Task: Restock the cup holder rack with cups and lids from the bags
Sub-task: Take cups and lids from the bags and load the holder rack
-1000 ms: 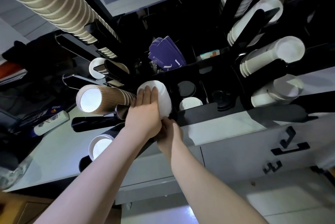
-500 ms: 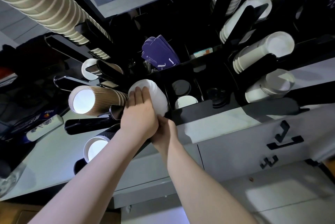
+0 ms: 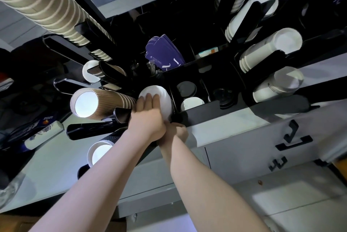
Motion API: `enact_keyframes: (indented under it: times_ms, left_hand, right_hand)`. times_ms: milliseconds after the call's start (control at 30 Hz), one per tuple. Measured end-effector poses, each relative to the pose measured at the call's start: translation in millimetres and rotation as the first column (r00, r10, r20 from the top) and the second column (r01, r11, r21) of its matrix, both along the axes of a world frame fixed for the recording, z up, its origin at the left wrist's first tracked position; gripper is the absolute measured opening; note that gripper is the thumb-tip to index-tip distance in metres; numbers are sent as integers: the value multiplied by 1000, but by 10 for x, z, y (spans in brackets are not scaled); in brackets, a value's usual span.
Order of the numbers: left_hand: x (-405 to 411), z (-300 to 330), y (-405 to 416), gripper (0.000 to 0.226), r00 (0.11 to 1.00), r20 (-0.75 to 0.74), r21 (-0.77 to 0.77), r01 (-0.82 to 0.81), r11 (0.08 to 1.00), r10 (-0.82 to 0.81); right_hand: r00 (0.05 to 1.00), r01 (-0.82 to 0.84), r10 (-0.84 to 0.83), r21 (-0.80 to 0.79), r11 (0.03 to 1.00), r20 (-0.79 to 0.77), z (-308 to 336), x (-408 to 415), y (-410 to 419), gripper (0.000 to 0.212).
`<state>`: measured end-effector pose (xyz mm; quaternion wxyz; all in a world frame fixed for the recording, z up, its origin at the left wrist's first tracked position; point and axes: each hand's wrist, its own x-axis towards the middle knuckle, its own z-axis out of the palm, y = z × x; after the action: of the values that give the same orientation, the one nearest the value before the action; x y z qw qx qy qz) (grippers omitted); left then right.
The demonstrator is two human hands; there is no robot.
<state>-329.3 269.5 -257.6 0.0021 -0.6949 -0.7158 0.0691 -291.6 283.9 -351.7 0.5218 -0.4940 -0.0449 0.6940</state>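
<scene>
While your left hand (image 3: 148,117) lies flat on the white stack of lids (image 3: 159,98) at frame centre, fingers straight and pressed together over its top and left side, your right hand (image 3: 174,132) sits just below it, mostly hidden behind the left wrist. Can't tell what the right fingers are doing; they look curled near the base of the stack, grip not visible.

The stack stands in the front row of the black rack (image 3: 234,111), leftmost slot, tilted slightly toward the camera. Next slot right holds a white lid (image 3: 191,103), with a dark lid (image 3: 185,88) behind it and another dark lid (image 3: 223,94) further right.

Left of your hand: brown ribbed cups (image 3: 101,103) lying sideways, open end facing you. Below them, lower left, a white cup (image 3: 99,152) in a black holder. Upper left: a long column of tan cups (image 3: 41,4). Right side of frame: three stacks of white cups (image 3: 272,51) in angled holders. Purple sleeves (image 3: 165,53) stand upper centre. The rack sits on a pale counter (image 3: 47,160), with drawers below at right.
</scene>
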Motion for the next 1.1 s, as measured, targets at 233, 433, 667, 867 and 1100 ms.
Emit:
enact_keyframes:
  times_ms: [233, 433, 667, 867, 1100]
  left_hand:
    - [16, 100, 58, 90, 998, -65, -199, -23, 980, 10]
    - [33, 72, 31, 91, 994, -106, -195, -5, 981, -16]
    - [47, 151, -58, 91, 998, 7, -31, 64, 997, -64]
    - [376, 356, -258, 81, 959, 26, 121, 277, 953, -282]
    - [1167, 856, -451, 77, 872, 50, 360, 439, 824, -486]
  right_hand:
    - [944, -17, 27, -33, 999, 329, -91, 252, -39, 24]
    - [820, -262, 185, 68, 963, 541, -10, 540, -69, 23]
    - [444, -554, 117, 170, 815, 888, 271, 1059, -279, 31]
    - [199, -687, 30, 117, 718, 980, 728, 1629, -358, 42]
    - [207, -726, -148, 254, 640, 967, 1382, 2534, -544, 43]
